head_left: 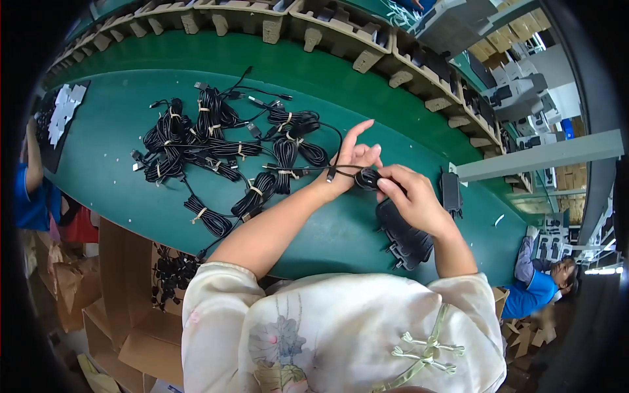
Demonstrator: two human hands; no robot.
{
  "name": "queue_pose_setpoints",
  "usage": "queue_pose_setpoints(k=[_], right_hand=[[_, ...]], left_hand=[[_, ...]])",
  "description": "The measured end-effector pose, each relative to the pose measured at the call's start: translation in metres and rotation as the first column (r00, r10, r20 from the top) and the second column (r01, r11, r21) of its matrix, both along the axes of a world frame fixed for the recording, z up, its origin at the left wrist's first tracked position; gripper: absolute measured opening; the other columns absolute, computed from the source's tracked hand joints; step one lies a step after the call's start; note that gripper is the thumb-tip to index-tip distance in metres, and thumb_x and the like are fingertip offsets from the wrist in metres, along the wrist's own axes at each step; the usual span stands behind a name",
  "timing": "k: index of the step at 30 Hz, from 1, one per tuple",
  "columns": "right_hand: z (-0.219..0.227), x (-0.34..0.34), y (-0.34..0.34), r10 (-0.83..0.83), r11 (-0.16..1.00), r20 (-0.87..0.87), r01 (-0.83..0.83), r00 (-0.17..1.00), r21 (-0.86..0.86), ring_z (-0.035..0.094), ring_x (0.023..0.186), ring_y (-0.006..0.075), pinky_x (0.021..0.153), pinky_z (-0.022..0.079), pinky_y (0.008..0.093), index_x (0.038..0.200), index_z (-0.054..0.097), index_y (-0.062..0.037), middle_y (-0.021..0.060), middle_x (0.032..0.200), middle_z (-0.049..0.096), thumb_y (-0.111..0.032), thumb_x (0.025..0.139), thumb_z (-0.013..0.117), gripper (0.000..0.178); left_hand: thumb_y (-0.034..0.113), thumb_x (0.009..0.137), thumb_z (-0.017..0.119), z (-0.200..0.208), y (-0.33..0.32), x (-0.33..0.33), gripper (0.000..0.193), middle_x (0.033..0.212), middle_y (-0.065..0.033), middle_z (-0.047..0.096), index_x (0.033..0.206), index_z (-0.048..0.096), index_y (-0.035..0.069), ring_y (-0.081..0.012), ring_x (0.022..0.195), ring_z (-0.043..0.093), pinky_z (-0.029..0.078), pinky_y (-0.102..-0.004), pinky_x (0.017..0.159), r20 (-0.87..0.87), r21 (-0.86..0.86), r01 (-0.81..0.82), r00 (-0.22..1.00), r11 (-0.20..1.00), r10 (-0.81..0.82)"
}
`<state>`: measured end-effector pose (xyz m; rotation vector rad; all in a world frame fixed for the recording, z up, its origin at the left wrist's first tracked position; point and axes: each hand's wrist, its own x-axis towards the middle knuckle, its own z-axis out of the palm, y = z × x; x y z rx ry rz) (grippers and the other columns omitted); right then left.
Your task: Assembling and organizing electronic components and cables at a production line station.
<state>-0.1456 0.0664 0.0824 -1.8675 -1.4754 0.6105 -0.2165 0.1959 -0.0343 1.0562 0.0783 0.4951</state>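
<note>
Shirt, cable in right grip

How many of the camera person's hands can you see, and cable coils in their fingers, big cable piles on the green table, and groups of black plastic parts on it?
Hands: 2 (left hand, right hand)
Held cable coil: 1
Big cable pile: 1, too tangled to count each bundle
Black plastic parts, in groups: 2
Total: 6

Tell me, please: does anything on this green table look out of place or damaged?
At right, a small white scrap lies alone on the green table, perhaps litter. The cable bundles lie in a disorderly heap. I see no clear damage.
</note>
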Motion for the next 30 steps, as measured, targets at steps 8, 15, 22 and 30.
queue_pose_setpoints(k=[8, 15, 22, 30], right_hand=[[0.011, 0.007, -0.029, 0.010, 0.949, -0.474, 0.141, 0.880, 0.281, 0.056, 0.067, 0.0115, 0.065, 0.045, 0.0242, 0.103, 0.052, 0.0017, 0.0052, 0.083, 0.059, -0.010, 0.092, 0.045, 0.018], [-0.011, 0.013, -0.042, -0.285, 0.877, -0.364, 0.394, 0.887, 0.274, 0.055, 0.070, 0.0103, 0.066, 0.044, 0.0227, 0.104, 0.054, 0.0019, 0.0047, 0.085, 0.059, -0.011, 0.092, 0.044, 0.020], [-0.004, 0.024, -0.064, -0.433, 0.760, -0.295, 0.521, 0.852, 0.389, 0.056, 0.071, 0.0105, 0.067, 0.045, 0.0233, 0.102, 0.056, 0.0029, 0.0046, 0.086, 0.060, -0.008, 0.090, 0.047, 0.018], [-0.011, 0.027, -0.074, -0.307, 0.891, -0.113, 0.327, 0.945, 0.314, 0.061, 0.068, 0.0150, 0.065, 0.047, 0.0252, 0.095, 0.059, 0.0028, 0.0075, 0.082, 0.062, -0.006, 0.086, 0.053, 0.015]], left_hand=[[0.025, 0.090, 0.050, 0.018, 0.003, -0.007, 0.064, 0.081, -0.0071, 0.056, 0.138, 0.008, 0.015, -0.0119, 0.062, 0.054, 0.040, -0.0230, 0.047, -0.120, 0.090, 0.029, 0.993, 0.996, -0.018], [0.016, 0.090, 0.048, 0.011, -0.001, -0.005, 0.064, 0.101, -0.0133, 0.053, 0.138, 0.007, 0.011, -0.0155, 0.075, 0.057, 0.045, -0.0238, 0.055, -0.054, 0.158, -0.188, 0.979, 0.969, 0.199], [0.028, 0.094, 0.041, 0.003, 0.003, -0.006, 0.043, 0.107, -0.0158, 0.054, 0.130, 0.030, 0.007, -0.0210, 0.086, 0.058, 0.048, -0.0276, 0.069, 0.056, -0.097, -0.087, 0.994, 0.991, 0.092], [0.038, 0.093, 0.039, -0.007, 0.016, -0.013, 0.044, 0.112, -0.0225, 0.054, 0.124, 0.039, 0.006, -0.0306, 0.100, 0.056, 0.048, -0.0355, 0.079, 0.194, -0.398, 0.476, 0.879, 0.784, -0.435]])
